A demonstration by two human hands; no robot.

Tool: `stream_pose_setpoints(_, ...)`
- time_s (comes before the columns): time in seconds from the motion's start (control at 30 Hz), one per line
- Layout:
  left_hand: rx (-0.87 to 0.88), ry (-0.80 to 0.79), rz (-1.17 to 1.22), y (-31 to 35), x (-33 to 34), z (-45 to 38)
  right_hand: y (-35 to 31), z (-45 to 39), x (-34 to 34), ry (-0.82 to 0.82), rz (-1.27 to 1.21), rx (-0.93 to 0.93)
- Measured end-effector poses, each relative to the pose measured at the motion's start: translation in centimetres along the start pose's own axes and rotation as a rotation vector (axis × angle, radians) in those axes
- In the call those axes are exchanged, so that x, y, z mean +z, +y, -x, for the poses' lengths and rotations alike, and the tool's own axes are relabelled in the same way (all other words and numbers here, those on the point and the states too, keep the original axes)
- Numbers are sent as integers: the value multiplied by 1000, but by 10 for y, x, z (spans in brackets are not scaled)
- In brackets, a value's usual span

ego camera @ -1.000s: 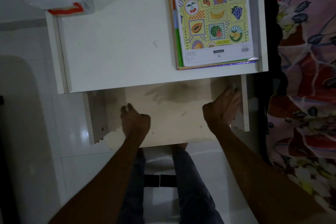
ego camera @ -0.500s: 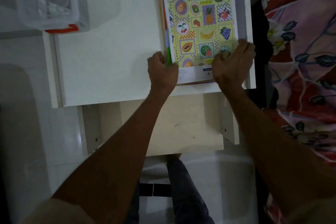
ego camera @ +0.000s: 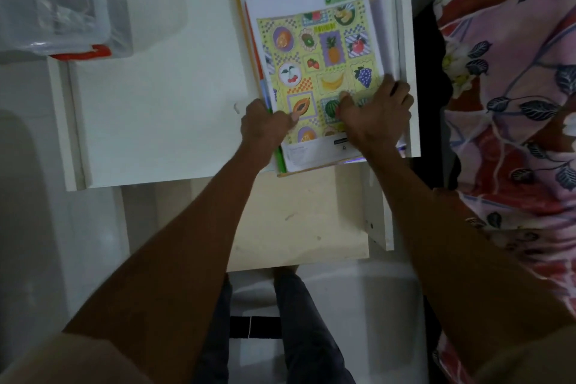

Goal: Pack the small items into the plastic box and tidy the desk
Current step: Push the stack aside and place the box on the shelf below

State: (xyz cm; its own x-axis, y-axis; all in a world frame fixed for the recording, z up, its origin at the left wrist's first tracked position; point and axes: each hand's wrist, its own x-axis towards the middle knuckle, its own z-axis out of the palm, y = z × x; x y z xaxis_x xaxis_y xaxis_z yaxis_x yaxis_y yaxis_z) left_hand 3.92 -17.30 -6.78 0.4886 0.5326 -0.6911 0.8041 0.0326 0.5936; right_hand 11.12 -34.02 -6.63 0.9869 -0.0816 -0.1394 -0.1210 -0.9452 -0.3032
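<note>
A stack of papers and folders lies on the right side of the white desk; its top sheet shows colourful fruit pictures. My left hand grips the stack's near left edge, thumb on the top sheet. My right hand grips the near right corner, fingers curled over the edge. The clear plastic box with a red latch sits at the desk's far left corner, apart from both hands; its contents are blurred.
A pulled-out beige drawer or shelf lies below the desk's front edge, under my forearms. A floral bedspread borders the desk on the right. White floor tiles lie to the left. My legs show below.
Both hands rose from the pull-out shelf to the paper stack and took hold of its near corners. The stack now sits slightly askew, overhanging the desk's front edge.
</note>
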Motion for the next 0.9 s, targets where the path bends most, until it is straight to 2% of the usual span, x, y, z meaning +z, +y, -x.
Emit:
stream_pose_setpoints(0.13, 6, -5, 30, -41, -17, 30, 21, 39, -6, 7, -16, 2)
stream_pose_setpoints(0.23, -31, -53, 99, -79, -31, 59, 47, 70, -6, -73, -223, 196)
stream_pose_setpoints(0.33, -98, -112, 208, -123, -38, 94, 73, 107, -7, -284, -505, 331)
stream_pose_setpoints(0.43, -167, -119, 236, -173, -43, 119, 104, 146, -5, -585, -753, 445)
stream_pose_setpoints(0.5, -225, -142, 215, -206, -46, 129, 124, 172, -2, -778, -836, 484)
stream_pose_setpoints(0.53, -257, -155, 195, -221, -47, 134, 132, 184, 0, -816, -830, 491)
stream_pose_setpoints(0.67, -344, -228, 145, -272, -49, 165, 157, 238, 13, -824, -794, 579)
stream_pose_setpoints(0.73, -348, -259, 48, -290, -55, 178, 167, 262, 21, -817, -754, 621)
stream_pose_setpoints(0.9, -307, -315, -67, -306, -60, 192, 181, 309, 35, -743, -549, 585)
